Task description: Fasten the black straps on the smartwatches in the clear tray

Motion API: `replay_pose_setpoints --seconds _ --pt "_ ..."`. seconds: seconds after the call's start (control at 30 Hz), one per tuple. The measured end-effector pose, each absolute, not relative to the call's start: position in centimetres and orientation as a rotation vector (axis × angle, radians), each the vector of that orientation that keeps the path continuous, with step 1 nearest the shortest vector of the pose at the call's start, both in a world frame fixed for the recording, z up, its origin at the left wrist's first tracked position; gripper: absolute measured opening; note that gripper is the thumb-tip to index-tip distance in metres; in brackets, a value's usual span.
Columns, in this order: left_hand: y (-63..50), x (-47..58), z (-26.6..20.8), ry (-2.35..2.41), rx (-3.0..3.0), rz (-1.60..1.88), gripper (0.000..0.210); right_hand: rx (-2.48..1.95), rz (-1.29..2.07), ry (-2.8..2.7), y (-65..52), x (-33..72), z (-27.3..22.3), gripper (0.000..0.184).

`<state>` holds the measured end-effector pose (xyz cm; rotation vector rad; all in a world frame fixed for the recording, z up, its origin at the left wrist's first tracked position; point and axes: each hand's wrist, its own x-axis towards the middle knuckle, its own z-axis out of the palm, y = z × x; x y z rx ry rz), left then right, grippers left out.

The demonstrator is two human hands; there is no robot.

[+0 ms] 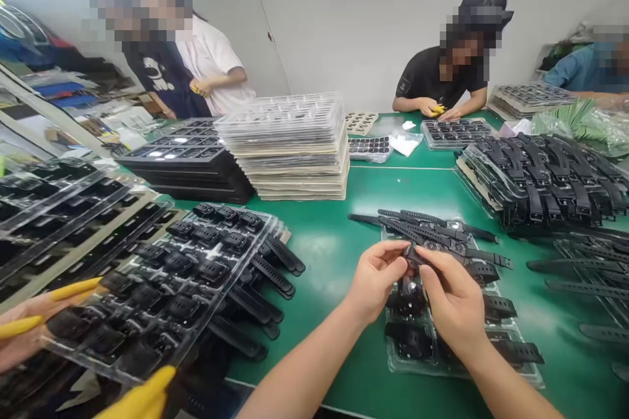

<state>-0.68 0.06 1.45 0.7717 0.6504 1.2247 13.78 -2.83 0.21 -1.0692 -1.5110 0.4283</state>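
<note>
- Our two hands come together over the worktop (324, 262), fingers bent and fingertips nearly meeting: we pinch one black watch (411, 255) between them.
- Our left hand (377, 280) grips its left side with thumb and fingers; our right hand (453, 293) grips its right side the same way.
- The watch sits between our fingertips, above one clear tray (405, 365); our fingers hide part of it.
- On that tray we count two watches clearly in the near left column; more lie under our right hand and at the far end, where overlapping straps (417, 229) defeat our count.
- To our left, two co-worker's hands with yellow finger covers (142, 399) hold one full tray (250, 254), well apart from ours; we count fifteen watches there, five rows of three.
- Beyond, we see one tall stack of pale trays (299, 170) beside one stack of black trays (196, 173).
- Four people are in view past the stacks, one in a black cap (486, 0).
</note>
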Motion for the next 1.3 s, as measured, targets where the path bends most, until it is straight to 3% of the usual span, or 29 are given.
replay_pose_setpoints --seconds 0.4,0.73,0.93,1.3 --pt "0.06 -0.93 1.61 0.721 0.808 1.251 0.045 -1.074 0.713 -1.316 -2.38 13.26 -0.40 0.013" --pt "0.02 -0.82 1.20 0.708 0.819 1.292 0.043 -1.152 0.789 -1.283 -2.97 12.89 0.17 0.016" --pt "-0.18 -0.55 1.29 0.736 0.774 1.256 0.040 -1.080 0.565 -1.402 -2.95 12.98 -0.16 0.010" --pt "-0.49 -0.63 1.74 0.693 0.715 1.178 0.041 -0.968 0.295 -1.491 -2.79 13.16 0.29 0.017"
